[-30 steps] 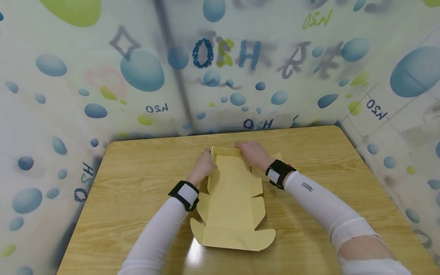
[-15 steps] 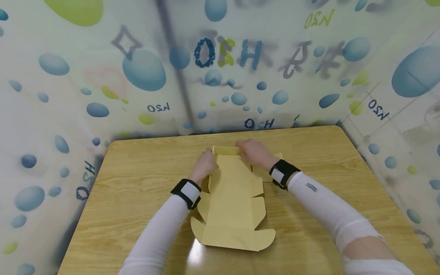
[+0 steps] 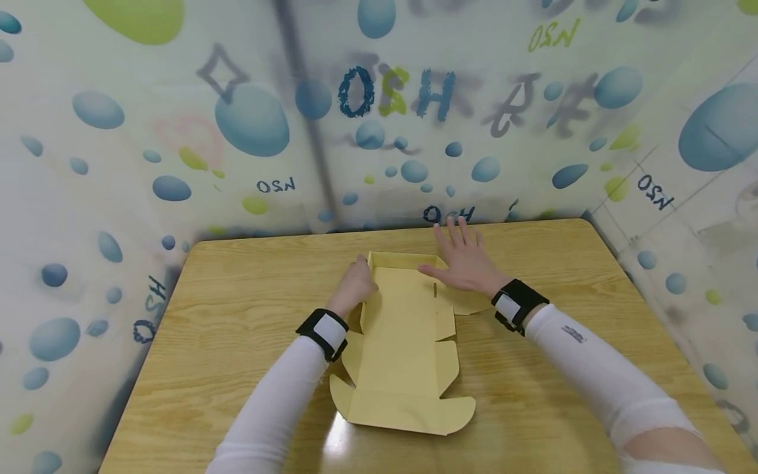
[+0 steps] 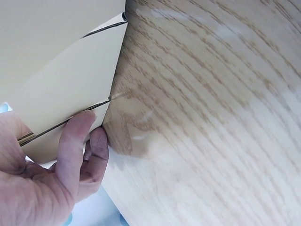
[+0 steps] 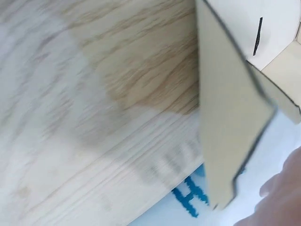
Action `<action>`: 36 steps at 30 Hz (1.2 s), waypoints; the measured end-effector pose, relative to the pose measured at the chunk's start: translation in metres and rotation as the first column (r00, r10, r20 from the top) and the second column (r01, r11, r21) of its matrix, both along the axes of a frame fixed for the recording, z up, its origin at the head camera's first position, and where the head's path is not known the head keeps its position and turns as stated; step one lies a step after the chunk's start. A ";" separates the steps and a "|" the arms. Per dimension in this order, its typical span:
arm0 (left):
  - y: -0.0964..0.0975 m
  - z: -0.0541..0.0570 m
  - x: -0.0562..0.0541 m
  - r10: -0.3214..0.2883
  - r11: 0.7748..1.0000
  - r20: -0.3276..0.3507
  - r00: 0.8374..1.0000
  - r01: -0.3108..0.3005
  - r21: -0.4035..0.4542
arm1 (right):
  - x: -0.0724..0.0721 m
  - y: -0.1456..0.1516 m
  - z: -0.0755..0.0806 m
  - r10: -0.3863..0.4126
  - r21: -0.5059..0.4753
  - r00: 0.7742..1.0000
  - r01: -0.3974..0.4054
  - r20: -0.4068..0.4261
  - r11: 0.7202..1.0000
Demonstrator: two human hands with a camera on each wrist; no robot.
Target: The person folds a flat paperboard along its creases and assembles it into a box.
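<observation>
Yellow cardboard (image 3: 398, 336), cut into panels and flaps, lies around the middle of the wooden desk (image 3: 249, 289), its far end just short of the far edge. From where I stand, the folding looks only partly done. At the far end a short upright strip (image 3: 404, 261) already stands, and the left side seems raised where the hand has it. What appears left is most of the rest: the end panel (image 3: 393, 411) and its rounded wings (image 3: 457, 411) are spread toward the near edge, side tabs (image 3: 447, 365) stick outward, and a larger flap (image 3: 464, 304) reaches out toward the right edge, not folded in.

The person's left hand (image 3: 355, 286) pinches the cardboard at its far left corner, thumb and fingers close about the panel's edge. The right hand (image 3: 464, 263) has hold of nothing; its fingers are straight and splayed above the far right corner, and I cannot tell whether it touches the card there.

Against half a second ago, the right hand sits farther toward the desk's right edge, fingers spread rather than bent over the upright strip, so more of that strip shows. The left hand and the cardboard are in nearly the same place.
</observation>
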State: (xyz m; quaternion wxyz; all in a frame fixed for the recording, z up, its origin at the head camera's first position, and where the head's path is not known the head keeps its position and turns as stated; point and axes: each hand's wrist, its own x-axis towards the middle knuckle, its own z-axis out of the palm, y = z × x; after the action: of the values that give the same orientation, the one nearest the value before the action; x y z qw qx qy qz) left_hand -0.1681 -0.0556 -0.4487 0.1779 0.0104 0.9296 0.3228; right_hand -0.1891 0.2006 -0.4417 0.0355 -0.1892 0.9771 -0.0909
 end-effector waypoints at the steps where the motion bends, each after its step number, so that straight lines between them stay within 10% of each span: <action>1: 0.000 0.000 0.000 0.000 1.000 0.002 1.000 0.000 0.002 | 0.001 0.004 0.000 -0.007 -0.007 1.000 0.007 0.008 1.000; 29: 0.001 0.002 0.003 0.033 0.999 0.026 0.999 -0.033 0.015 | 0.039 0.053 -0.017 -0.198 -0.081 0.974 0.207 0.107 0.975; 36: 0.001 0.002 0.003 0.038 0.999 0.019 0.999 -0.038 0.025 | 0.044 0.050 -0.006 -0.261 -0.289 0.928 0.335 0.267 0.897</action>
State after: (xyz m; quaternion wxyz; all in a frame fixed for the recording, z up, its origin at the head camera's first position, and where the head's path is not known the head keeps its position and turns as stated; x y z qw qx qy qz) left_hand -0.1650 -0.0544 -0.4466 0.1800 -0.0081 0.9237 0.3380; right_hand -0.1447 0.2504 -0.4477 0.0976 -0.0282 0.9553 -0.2777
